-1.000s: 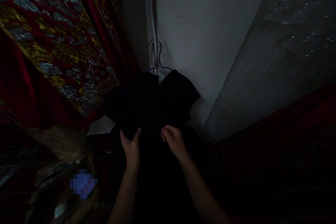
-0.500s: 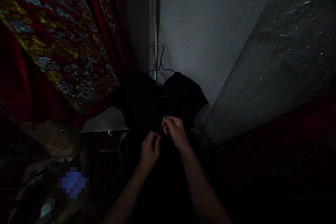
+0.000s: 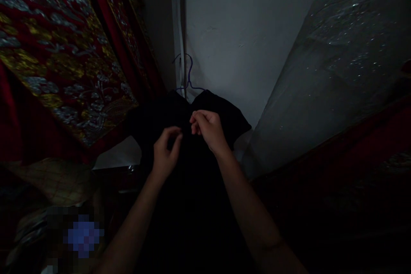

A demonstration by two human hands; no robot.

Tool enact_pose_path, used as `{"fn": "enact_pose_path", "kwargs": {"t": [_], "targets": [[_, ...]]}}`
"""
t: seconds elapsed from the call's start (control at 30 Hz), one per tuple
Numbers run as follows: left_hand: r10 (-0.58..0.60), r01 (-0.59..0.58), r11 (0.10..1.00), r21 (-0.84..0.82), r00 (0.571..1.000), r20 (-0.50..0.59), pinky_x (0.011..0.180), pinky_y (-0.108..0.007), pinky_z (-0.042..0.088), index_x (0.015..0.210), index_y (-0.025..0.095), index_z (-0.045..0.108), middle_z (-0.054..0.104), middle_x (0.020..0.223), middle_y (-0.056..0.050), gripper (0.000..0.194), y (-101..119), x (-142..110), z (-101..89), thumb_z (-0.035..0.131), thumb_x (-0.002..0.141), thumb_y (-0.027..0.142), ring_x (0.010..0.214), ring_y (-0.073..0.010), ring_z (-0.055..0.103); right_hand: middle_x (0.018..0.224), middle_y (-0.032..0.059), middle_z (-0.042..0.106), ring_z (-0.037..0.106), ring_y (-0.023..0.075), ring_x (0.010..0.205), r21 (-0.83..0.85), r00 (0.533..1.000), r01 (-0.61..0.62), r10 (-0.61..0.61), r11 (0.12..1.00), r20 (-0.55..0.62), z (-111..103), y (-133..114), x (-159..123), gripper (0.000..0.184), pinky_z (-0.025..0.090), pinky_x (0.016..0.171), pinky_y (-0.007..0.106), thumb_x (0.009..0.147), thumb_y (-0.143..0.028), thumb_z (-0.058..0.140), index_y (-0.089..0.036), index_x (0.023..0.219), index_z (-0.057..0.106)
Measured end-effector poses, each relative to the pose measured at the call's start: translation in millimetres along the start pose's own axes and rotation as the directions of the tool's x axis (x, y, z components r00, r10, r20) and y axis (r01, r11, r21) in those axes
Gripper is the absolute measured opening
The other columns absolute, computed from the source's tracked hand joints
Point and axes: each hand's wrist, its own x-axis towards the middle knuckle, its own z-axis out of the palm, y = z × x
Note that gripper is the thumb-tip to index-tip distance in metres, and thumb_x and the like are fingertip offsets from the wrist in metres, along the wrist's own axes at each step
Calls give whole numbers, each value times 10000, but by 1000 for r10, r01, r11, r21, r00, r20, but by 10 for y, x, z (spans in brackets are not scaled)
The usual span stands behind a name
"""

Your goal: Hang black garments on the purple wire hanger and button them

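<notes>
A black short-sleeved garment [image 3: 189, 197] hangs from a thin purple wire hanger [image 3: 190, 70] against the wall. Both hands are at its upper front, just below the neckline. My left hand [image 3: 165, 150] pinches with thumb and forefinger curved toward each other at the cloth. To its right and slightly higher, my right hand [image 3: 207, 128] has its fingers curled and pressed together on the garment near the collar. The dark cloth hides exactly which edge or fastening lies between the fingertips.
Red cloth with gold and silver embroidery [image 3: 64, 51] hangs at the left. A white strip or pipe [image 3: 180, 21] runs down the pale wall [image 3: 237, 30]. Glittery sheer material [image 3: 337, 60] slants on the right. Beige checked cloth [image 3: 54, 180] lies at the lower left.
Both hands have moved up the garment's front toward the collar, the left also to the left. The neckline gap has narrowed, and the hanger's lower bar no longer shows. The view has shifted slightly.
</notes>
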Motion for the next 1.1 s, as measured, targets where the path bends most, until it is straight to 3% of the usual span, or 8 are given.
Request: {"fn": "enact_pose_path", "kwargs": {"t": [0.07,0.2,0.33,0.53,0.67,0.8,0.97,1.1], "targets": [[189,-189,977,104,982,3,874,-295,477,1205,233,662,691,982,-32,284,222,311,-24,625,923,239,888,-177,640,453,-48,515,484,84,394,-52,999,49,-48,997,22,3,-20,-32,311,334,446,204,883,-389,531,-189,649,578],[361,-424,861,282,899,249,792,-293,477,902,182,701,683,877,-42,127,381,691,25,583,939,210,822,-172,635,483,-38,531,499,102,447,-254,985,165,-171,953,0,-1,-59,50,308,357,511,228,929,-360,502,-194,686,595],[352,-415,817,399,909,225,735,-300,466,842,181,651,669,834,-46,136,320,762,35,564,939,219,783,-181,624,521,-27,514,489,110,500,-411,967,205,-249,888,-57,34,223,92,321,333,531,244,919,-325,494,-214,619,516],[470,-406,806,432,881,-50,773,-282,465,868,186,632,677,848,-28,157,581,874,-241,565,966,287,810,-166,624,443,-28,477,469,115,441,-168,989,-98,77,981,-128,132,731,-235,257,324,475,240,802,-275,468,-212,559,522],[473,-474,784,400,874,110,775,-274,473,877,182,651,695,862,-35,140,674,882,-306,593,956,281,821,-165,638,502,-33,523,462,104,447,46,998,4,-1,999,-56,184,476,-284,288,318,463,231,880,-397,481,-199,699,585],[459,-510,773,378,860,222,772,-273,473,907,175,647,689,888,-40,120,564,789,-243,573,965,250,842,-162,641,569,-48,539,457,90,480,3,988,150,-150,989,17,162,74,-55,359,332,491,221,945,-529,504,-212,788,564],[469,-503,774,384,864,184,768,-280,475,898,178,627,685,884,-40,114,525,713,-85,557,967,234,826,-161,634,593,-47,520,490,96,543,-104,963,269,-269,958,14,107,-65,62,334,373,562,227,961,-477,520,-214,754,531],[495,-481,791,377,866,67,781,-265,478,882,179,620,671,868,-26,132,604,824,-37,547,977,234,834,-151,630,573,-38,499,485,108,543,-220,967,216,-239,951,-84,121,179,-2,309,348,548,245,939,-381,525,-216,680,494]]}}
